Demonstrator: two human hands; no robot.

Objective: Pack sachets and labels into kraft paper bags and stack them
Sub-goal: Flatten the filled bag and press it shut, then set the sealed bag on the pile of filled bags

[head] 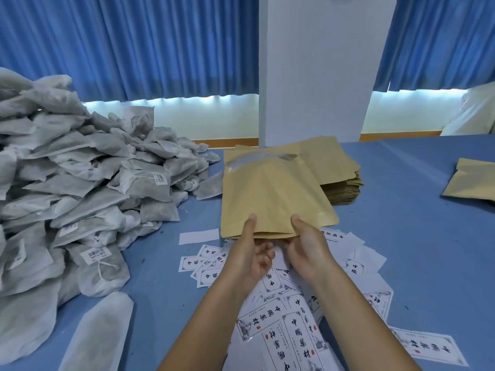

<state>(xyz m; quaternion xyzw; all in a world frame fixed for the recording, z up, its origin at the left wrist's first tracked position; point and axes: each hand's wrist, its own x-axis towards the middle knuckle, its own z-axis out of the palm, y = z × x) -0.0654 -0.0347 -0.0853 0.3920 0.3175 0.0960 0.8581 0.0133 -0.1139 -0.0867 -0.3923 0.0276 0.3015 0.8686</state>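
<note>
A kraft paper bag [270,194] with a clear window near its far end is held above the blue table [417,236] in the middle of the view. My left hand [253,250] pinches its near open edge with the thumb on top. My right hand [308,243] grips the same edge to the right. A stack of flat kraft bags [340,186] lies behind it. White printed labels [289,317] are scattered under my forearms. A big heap of grey-white sachets [80,188] fills the left side.
Another kraft bag [471,183] lies at the table's right edge. A single sachet [99,333] lies near the front left. A white pillar [318,68] and blue curtains [134,44] stand behind the table.
</note>
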